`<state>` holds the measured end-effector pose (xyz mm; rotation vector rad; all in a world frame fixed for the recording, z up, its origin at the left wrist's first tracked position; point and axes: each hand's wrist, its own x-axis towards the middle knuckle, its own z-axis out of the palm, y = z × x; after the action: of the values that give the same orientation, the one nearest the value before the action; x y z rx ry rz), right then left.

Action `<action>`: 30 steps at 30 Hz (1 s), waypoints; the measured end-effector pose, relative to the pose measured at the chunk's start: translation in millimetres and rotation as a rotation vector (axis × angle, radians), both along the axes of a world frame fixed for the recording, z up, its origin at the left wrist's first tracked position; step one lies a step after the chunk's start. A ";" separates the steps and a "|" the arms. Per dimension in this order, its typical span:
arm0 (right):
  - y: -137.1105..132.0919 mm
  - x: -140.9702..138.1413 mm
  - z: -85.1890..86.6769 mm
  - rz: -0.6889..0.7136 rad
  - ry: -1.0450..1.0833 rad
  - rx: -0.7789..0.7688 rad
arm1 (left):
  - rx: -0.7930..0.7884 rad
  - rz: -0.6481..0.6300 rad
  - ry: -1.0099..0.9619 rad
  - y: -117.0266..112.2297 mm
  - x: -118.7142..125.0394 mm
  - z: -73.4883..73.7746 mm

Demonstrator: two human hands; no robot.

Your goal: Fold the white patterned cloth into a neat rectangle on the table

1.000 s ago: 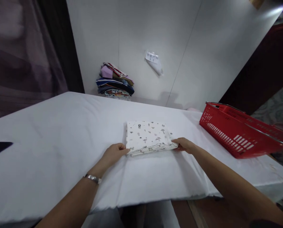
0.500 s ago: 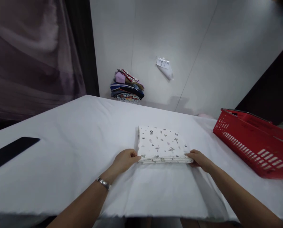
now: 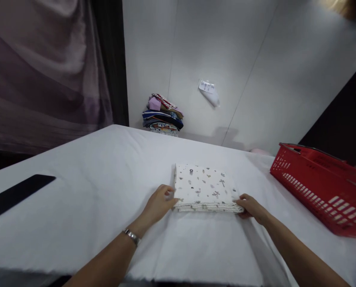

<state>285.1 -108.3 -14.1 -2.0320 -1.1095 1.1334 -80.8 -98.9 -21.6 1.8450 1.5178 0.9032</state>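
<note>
A white cloth [image 3: 203,183] printed with small palm trees and other little motifs lies folded into a flat, layered rectangle on the white-covered table. At its near left corner is my left hand [image 3: 158,204], thumb against the front edge and curled index finger by the left side, closed lightly on the corner. A silver metal band circles the left wrist. My right hand [image 3: 253,208] pinches the near right corner, thumb on top and the other fingers underneath, partly hidden. Stacked layers show along the front edge between both hands.
On the right stands a red plastic basket [image 3: 321,183]. A dark flat object [image 3: 19,195] lies at the left. Behind the table's far edge rises a pile of folded fabrics [image 3: 163,115] by the wall, where a paper label [image 3: 208,87] hangs. A purplish curtain [image 3: 40,71] hangs left.
The view has shifted slightly, so everything sits a little lower. The left index finger and thumb look slightly further apart; the right hand keeps its hold on the cloth's corner.
</note>
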 end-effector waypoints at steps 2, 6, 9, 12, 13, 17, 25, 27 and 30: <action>0.1 -1.5 1.2 -0.009 0.023 -0.005 | 0.174 -0.031 0.059 -2.9 12.0 14.1; 0.2 -0.1 0.1 -0.012 0.027 0.000 | 0.407 -0.236 0.272 0.9 44.3 36.8; -1.1 3.9 -3.6 -0.009 0.052 0.018 | 0.317 -0.324 0.438 15.1 58.1 28.8; -4.2 5.2 -4.6 -0.014 0.064 0.035 | 0.107 -0.284 0.526 29.8 56.4 6.3; -5.2 4.5 -4.0 -0.013 0.064 0.040 | 0.080 -0.278 0.535 32.9 54.0 -0.4; -7.2 1.2 0.4 0.005 0.051 0.033 | 0.061 -0.284 0.543 36.0 47.7 -11.4; 6.8 8.3 10.5 0.228 -0.622 0.094 | -0.084 -0.304 0.538 45.5 58.6 13.6; 15.1 -2.7 18.5 0.278 -0.820 0.344 | -0.039 -0.281 0.525 51.8 68.1 22.1; 30.9 -31.5 26.9 0.382 -0.782 0.641 | 0.109 -0.245 0.550 61.7 81.6 25.9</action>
<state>253.6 -77.4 12.8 -1.7701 -1.9840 0.0124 0.8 -37.2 4.3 2.4327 1.5120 0.3815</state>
